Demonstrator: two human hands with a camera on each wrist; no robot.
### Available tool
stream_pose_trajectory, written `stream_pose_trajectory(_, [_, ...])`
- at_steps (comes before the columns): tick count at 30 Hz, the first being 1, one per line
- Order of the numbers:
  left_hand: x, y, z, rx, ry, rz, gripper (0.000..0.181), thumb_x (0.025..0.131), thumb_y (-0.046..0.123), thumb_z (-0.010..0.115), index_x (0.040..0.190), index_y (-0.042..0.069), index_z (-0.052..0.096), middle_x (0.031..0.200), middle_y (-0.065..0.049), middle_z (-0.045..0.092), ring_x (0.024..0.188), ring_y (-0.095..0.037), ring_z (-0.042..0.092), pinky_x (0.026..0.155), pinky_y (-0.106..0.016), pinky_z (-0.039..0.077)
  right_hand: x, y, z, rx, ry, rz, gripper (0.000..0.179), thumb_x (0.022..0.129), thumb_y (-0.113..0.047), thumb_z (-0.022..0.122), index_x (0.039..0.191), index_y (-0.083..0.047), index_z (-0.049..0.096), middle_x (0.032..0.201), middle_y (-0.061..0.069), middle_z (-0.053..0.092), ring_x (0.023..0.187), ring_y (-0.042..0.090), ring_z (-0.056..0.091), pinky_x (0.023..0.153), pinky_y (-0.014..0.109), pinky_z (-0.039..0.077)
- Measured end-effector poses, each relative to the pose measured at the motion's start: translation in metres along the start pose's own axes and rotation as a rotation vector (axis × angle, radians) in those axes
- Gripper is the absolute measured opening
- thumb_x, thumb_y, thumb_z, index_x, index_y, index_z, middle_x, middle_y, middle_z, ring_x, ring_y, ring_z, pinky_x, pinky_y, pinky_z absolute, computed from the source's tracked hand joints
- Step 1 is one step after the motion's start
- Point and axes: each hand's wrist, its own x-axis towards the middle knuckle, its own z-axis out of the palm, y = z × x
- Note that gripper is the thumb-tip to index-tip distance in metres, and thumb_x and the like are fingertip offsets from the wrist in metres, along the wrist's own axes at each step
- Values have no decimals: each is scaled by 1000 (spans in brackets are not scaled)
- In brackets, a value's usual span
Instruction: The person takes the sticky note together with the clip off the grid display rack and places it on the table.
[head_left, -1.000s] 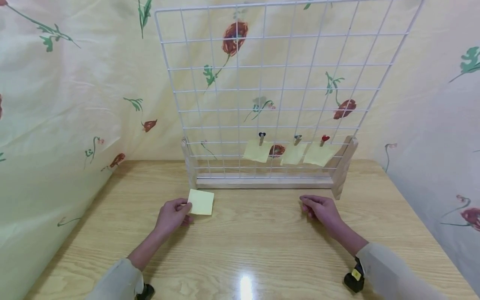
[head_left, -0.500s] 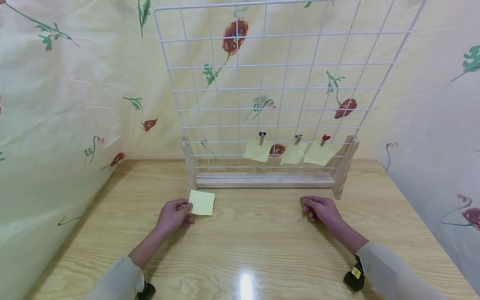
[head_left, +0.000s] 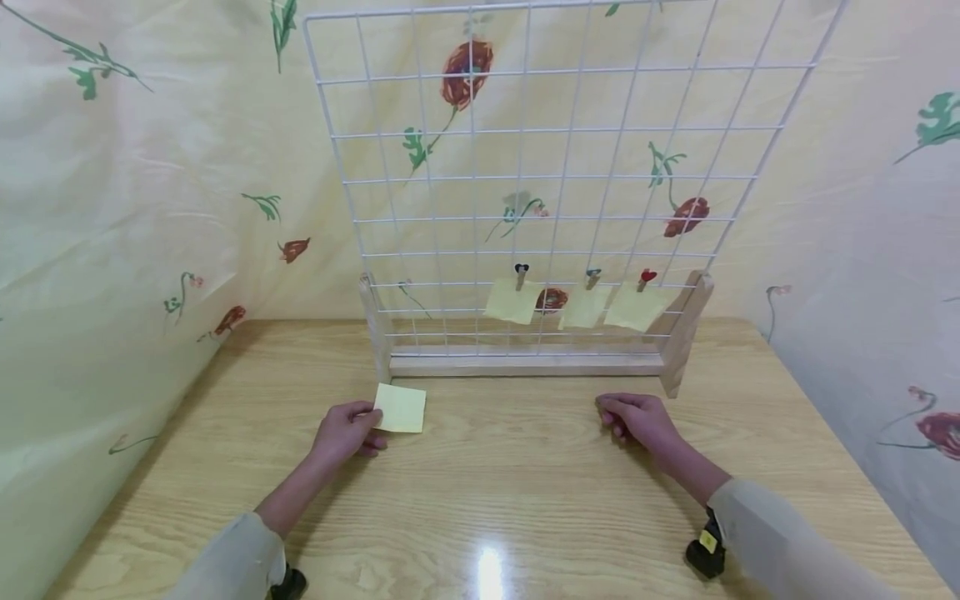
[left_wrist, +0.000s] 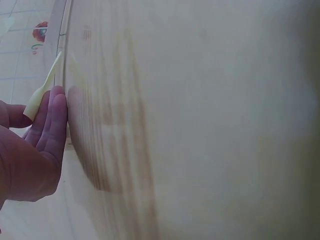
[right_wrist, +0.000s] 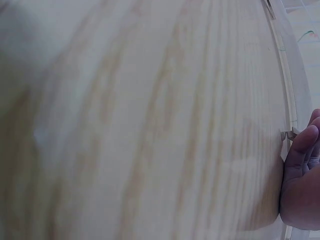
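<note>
My left hand (head_left: 348, 431) pinches a pale yellow sticky note (head_left: 401, 408) by its left edge, thumb on top, just over the table in front of the rack's left foot. The left wrist view shows the note (left_wrist: 44, 92) edge-on and slightly bent between thumb and fingers. Over on the right, my right hand (head_left: 641, 421) has its fingers curled, with thumb and index finger together near the rack's right foot. At those fingertips in the right wrist view a small wooden-looking piece (right_wrist: 293, 132) pokes out, mostly hidden by the hand (right_wrist: 302, 180).
A white wire grid (head_left: 525, 177) leans back in a wooden base (head_left: 525, 365). Three yellow notes hang low on it from mini clothespins: a dark-heart clothespin (head_left: 521, 277), a teal one (head_left: 592, 279) and a red-heart one (head_left: 646, 281). Flowered cloth (head_left: 150, 167) surrounds the table (head_left: 465, 500).
Both hands keep almost the same place and hold. The note in the left hand sits slightly lower, and the whole head view has shifted a little.
</note>
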Motion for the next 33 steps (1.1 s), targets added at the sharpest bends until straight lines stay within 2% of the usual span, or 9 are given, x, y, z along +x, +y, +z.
stream_pose_trajectory(8, [4,-1,2,-12,1,-7,40,96,10,54,129,-11,50,85,-15,72,60,-16,66,55,-26,57,-1,-1,1,-40,-8,-21,45,99,-23,53,130,10,52,74,-1,61,60,6,51,50,19,45])
stream_pose_trajectory(17, [5,1,3,4,-1,-20,42,95,10,53,133,-8,49,84,-16,73,59,-15,65,52,-25,56,0,-3,2,-72,-3,-34,43,100,-22,51,129,10,53,75,1,60,59,7,51,50,20,46])
stream_pose_trajectory(24, [7,3,3,26,-6,-27,46,94,12,53,136,-6,46,83,-14,72,58,-14,65,52,-26,57,2,-4,2,-81,3,-18,43,100,-23,51,129,9,54,74,0,61,59,8,51,50,20,46])
stream_pose_trajectory(33, [4,4,1,48,-43,-23,47,97,17,50,137,-6,44,78,-15,71,58,-18,67,54,-30,59,2,-2,3,-67,7,-3,40,99,-19,52,129,8,53,69,-3,62,55,6,50,48,19,46])
